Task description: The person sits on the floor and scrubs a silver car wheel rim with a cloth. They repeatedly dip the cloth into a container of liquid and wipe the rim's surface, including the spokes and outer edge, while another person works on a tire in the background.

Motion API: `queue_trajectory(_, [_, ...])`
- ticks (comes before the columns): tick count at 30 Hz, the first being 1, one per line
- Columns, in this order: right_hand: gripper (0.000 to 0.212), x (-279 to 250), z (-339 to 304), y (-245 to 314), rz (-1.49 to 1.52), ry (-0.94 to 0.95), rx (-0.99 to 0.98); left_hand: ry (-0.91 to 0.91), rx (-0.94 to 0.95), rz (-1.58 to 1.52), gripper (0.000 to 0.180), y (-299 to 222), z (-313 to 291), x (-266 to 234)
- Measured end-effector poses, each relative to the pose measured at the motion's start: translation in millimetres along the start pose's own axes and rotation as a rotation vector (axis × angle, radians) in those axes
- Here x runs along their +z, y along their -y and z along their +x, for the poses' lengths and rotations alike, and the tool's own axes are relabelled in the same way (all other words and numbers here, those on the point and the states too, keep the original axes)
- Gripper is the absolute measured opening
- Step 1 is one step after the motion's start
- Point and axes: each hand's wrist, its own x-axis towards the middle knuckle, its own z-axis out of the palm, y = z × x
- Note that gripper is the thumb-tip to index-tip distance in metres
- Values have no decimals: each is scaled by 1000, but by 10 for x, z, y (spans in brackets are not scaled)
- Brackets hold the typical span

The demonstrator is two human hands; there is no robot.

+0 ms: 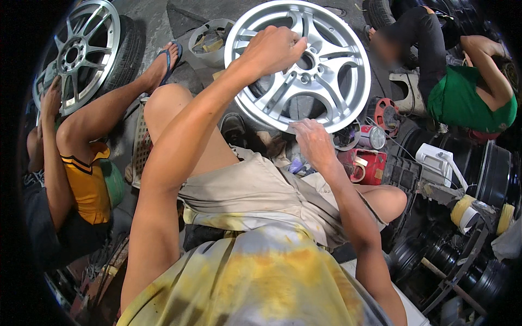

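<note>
Wears a loose shirt [272, 277], greyish white and blotched with yellow, deepening to rusty orange near the middle (dye or stains, impossible to tell which). Drapes in long folds at the near left, yellow-marked again toward the far hem. Below that, has on beige shorts [244, 187], creased, smudged with grey, seamed at the front and dark-edged at the right leg. Shows a bare left knee [169, 103], bare right knee [392, 202], ungloved left hand [272, 50] and ungloved right hand [314, 142].

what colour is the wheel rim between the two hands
Silver: the wheel rim shows in the head view, the only one here.
</note>
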Motion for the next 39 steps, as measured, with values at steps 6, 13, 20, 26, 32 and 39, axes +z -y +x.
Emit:
queue_trajectory(6, [21,-321,118,-396,-98,211,87,-31,52,172,43,167,-26,-28])
queue_trajectory(13, [21,44,451,-368,230,210,-77,-9,121,154,43,115,13,30])
queue_trajectory(20, [23,-105,509,-491,52,305,72,0,27,167,45,151,68,24])
queue_trajectory(26, [23,-52,487,-244,269,164,-133,-73,176,205,51,226,122,237])
queue_trajectory(32, [21,-305,257,-398,-352,351,176,23,145,255,49,381,193,327])
queue_trajectory(39, [23,20,372,-402,153,199,-21,256,85,226,29,347,107,368])
